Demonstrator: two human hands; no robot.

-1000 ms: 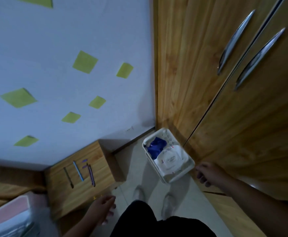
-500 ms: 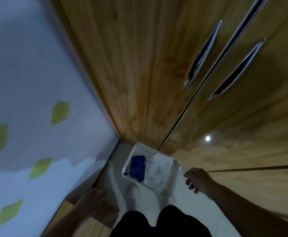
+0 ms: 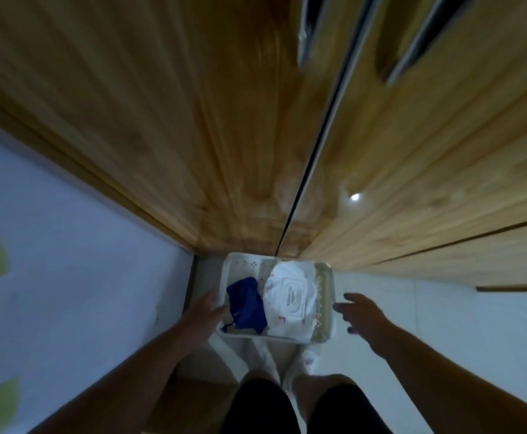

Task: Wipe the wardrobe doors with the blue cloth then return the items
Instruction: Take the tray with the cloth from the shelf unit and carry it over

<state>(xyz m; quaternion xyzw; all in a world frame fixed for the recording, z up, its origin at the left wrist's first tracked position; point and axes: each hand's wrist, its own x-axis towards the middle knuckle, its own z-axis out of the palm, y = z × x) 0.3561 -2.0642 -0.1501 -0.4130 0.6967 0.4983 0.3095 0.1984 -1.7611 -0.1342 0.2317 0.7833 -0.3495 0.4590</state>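
Has reached forward with both arms since half a second ago. Brought the left grip (image 3: 202,314) up from low by the wall to the left rim of the white basket (image 3: 329,296); brought the right grip (image 3: 360,311) closer to the basket's right rim. Looks down more steeply too, with the basket now nearer mid-view on the floor (image 3: 428,308), at the foot of the wardrobe doors (image 3: 193,120).

Finds the blue cloth (image 3: 246,303) in the left half of the basket, bunched, with its long axis running from the wardrobe side toward the feet. Lies touching a white packet (image 3: 288,296) on its right.

Holds nothing in either grip. Left: released, fingers straight, seemingly touching the rim just beside the cloth, though blur makes contact hard to judge. Right: released, fingers spread, just beside the opposite rim, with packet and basket wall between it and the cloth.
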